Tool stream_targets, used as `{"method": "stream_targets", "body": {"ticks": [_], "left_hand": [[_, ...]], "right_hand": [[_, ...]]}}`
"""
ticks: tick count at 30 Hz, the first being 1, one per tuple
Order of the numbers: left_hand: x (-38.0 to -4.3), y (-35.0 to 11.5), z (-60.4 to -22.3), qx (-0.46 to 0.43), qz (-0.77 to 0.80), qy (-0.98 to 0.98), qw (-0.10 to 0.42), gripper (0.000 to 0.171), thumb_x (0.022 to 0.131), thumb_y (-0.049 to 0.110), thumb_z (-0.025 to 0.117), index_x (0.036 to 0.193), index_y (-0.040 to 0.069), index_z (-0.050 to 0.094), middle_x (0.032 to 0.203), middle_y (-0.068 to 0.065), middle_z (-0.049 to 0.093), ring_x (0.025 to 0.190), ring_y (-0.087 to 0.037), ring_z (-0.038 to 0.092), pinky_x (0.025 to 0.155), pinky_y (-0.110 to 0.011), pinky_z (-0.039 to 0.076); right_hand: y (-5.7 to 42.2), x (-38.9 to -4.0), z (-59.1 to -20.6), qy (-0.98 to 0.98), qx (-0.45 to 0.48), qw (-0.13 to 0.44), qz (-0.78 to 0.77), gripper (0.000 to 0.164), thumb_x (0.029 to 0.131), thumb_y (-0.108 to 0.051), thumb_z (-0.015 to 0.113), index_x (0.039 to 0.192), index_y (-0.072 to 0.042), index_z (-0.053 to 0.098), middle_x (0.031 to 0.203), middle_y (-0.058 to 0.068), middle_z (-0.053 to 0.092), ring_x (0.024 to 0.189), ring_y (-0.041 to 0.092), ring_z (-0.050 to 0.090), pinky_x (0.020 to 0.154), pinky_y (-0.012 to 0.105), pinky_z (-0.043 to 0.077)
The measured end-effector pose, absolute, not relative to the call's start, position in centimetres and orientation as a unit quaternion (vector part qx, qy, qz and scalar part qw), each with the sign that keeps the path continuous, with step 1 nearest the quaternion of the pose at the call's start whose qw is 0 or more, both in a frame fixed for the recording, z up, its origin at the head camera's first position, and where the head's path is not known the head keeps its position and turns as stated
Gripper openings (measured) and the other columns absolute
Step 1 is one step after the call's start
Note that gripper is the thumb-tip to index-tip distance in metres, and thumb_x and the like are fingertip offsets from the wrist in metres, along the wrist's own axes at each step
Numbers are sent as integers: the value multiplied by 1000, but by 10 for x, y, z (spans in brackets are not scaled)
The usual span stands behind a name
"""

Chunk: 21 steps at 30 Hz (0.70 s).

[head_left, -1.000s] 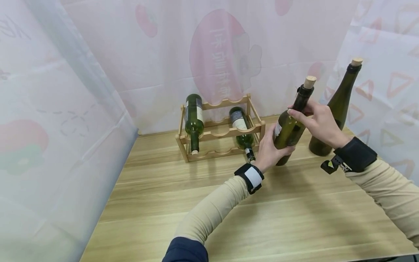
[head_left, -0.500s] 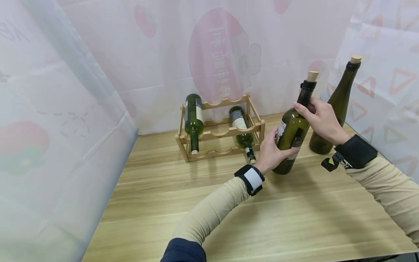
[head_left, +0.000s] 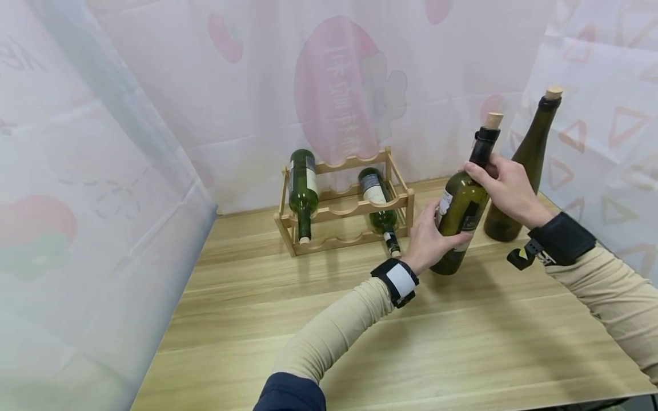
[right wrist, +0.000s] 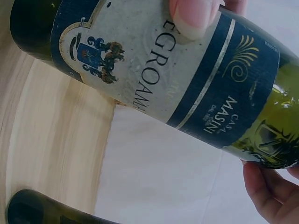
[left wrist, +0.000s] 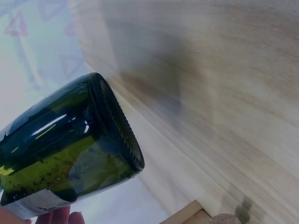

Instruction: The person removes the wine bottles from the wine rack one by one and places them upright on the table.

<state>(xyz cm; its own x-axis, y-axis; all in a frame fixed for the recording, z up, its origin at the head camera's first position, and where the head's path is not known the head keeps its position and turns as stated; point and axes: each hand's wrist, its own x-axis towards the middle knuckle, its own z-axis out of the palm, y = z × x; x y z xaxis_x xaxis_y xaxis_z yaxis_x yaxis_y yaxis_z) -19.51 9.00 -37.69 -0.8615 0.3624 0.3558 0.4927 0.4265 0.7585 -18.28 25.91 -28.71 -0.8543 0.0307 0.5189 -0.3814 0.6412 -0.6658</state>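
Both my hands hold a green wine bottle [head_left: 465,200], its corked neck leaning to the right. My left hand [head_left: 428,241] grips the body, thumb across the front. Higher up, my right hand [head_left: 510,188] holds the bottle around its shoulder and neck. A blue and cream label [right wrist: 154,65] shows in the right wrist view, with the left thumb over part of it. The left wrist view shows the ridged bottle base [left wrist: 119,123] above the wooden surface. To the left, a wooden wine rack [head_left: 336,214] carries one bottle [head_left: 304,197] on its upper tier and another [head_left: 377,197] on the lower.
Behind my right hand another corked green bottle [head_left: 534,145] stands upright on the wooden table [head_left: 247,325]. Printed white curtains [head_left: 247,114] close off the back and both sides. The rack stands near the table's back edge, left of the held bottle.
The held bottle has swung more upright, its base coming lower and nearer while its neck shifted right. Over the last half second it has barely moved. Both hands keep their hold.
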Motion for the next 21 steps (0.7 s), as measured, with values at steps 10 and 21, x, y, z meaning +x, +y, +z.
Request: {"method": "stream_targets", "body": {"ticks": [10, 21], "left_hand": [[-191, 99, -377, -253, -458, -850, 66, 77, 74, 44, 81, 138, 23, 43, 123, 5, 58, 106, -7, 55, 87, -19, 46], [-194, 111, -377, -256, -458, -849, 62, 79, 74, 44, 81, 139, 23, 42, 126, 7, 57, 108, -6, 55, 90, -19, 46]], "right_hand": [[267, -181, -289, -874, 87, 243, 411, 37, 98, -31, 54, 115, 1, 62, 92, 9, 75, 77, -13, 55, 70, 12, 38], [275, -181, -290, -858, 96, 270, 426, 34, 97, -27, 57, 113, 3, 62, 76, -41, 57, 74, -17, 55, 69, 10, 37]]}}
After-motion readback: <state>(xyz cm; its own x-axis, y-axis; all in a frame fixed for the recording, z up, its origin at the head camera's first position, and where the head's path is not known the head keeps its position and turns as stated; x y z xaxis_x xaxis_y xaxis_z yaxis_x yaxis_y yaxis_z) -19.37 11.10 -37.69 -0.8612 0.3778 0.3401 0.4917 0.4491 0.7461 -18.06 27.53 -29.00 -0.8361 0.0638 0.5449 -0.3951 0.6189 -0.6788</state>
